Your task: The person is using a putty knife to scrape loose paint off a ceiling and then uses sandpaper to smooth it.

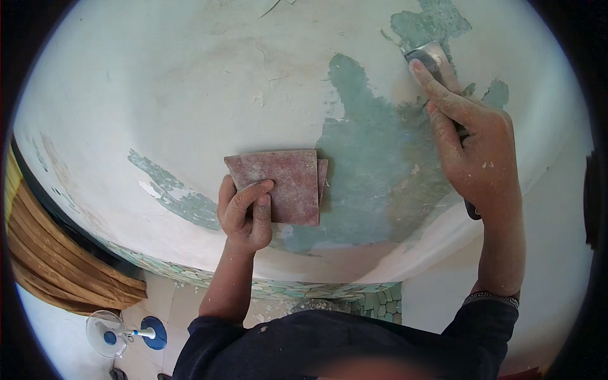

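Note:
My left hand (246, 218) grips a folded sheet of reddish-brown sandpaper (292, 190), dusted with white, in front of the wall (190, 95). Higher up and to the right, my right hand (481, 149) is closed around a putty knife (438, 57). Its index finger lies along the tool toward the metal blade, which meets the wall at the edge of a bare green patch (430, 25). The dark end of the handle shows below my palm. Between the hands spreads a larger green patch (361, 158) where the pale paint is gone. Dust covers both hands.
Another stripped patch (180, 193) and curling paint flakes mark the wall. Green stone-pattern tiling (316, 290) runs along its foot. At the lower left are a brown curtain (63, 253) and a standing fan (109, 335) on the tiled floor.

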Available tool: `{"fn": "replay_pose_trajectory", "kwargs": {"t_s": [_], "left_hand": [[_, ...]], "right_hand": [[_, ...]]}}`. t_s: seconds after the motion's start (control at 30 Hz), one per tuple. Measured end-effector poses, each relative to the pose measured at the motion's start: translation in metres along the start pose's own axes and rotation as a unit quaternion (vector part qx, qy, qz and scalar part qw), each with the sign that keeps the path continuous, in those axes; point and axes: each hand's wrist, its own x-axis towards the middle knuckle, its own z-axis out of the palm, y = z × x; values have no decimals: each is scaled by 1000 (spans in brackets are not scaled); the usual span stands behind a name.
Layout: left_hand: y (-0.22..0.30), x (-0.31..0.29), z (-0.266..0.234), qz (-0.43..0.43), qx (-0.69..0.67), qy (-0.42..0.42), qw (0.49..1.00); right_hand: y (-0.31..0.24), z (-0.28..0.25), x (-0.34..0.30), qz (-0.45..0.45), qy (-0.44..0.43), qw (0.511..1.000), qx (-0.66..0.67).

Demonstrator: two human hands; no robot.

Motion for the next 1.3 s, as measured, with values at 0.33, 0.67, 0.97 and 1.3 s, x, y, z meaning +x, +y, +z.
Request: {"fn": "replay_pose_trajectory", "kwargs": {"t_s": [0.33,0.67,0.97,1.3], "left_hand": [[-1,-1,1,8,-5,7,1000],[-1,-1,3,4,-7,17,1000],[-1,-1,5,5,-6,8,1000],[-4,-5,5,12,-6,17,1000]], "right_hand": [[-6,-5,4,14,-9,1000,-21],[-14,5,15,4,10,1000,5],[-24,7,32,7,24,1000,-6],[-50,28,28,99,111,988,44]]}}
